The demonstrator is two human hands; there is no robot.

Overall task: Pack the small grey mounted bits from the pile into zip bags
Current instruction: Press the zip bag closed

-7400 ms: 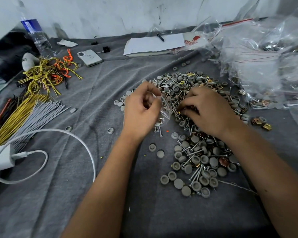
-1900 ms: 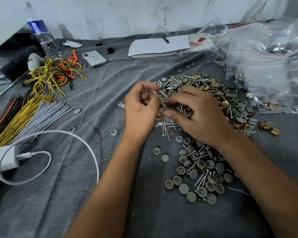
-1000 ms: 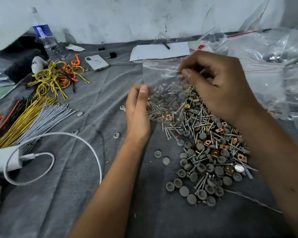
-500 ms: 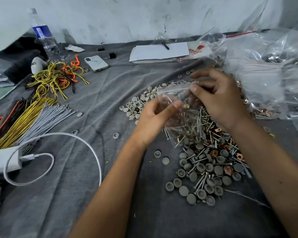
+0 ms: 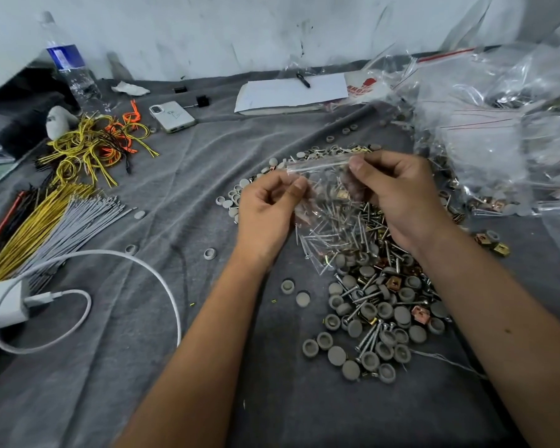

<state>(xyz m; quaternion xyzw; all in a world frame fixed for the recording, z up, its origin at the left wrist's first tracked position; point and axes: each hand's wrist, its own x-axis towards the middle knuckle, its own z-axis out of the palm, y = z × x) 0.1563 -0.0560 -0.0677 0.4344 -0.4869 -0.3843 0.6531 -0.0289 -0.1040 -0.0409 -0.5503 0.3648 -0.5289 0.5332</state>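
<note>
Both hands hold a small bag (image 5: 330, 218) upright above the pile (image 5: 379, 305) on the counter, contents sunk low. The left hand (image 5: 267, 215) and right hand (image 5: 398, 195) pinch its top strip between fingers, likely to seal it.

I see both bare forearms reaching forward, hands raised close together at centre frame. My left hand (image 5: 267, 210) has fingers curled, thumb and forefinger pinching the left top edge of a small clear plastic zip bag (image 5: 328, 215). My right hand (image 5: 398, 195) pinches its right top edge, knuckles up.
</note>
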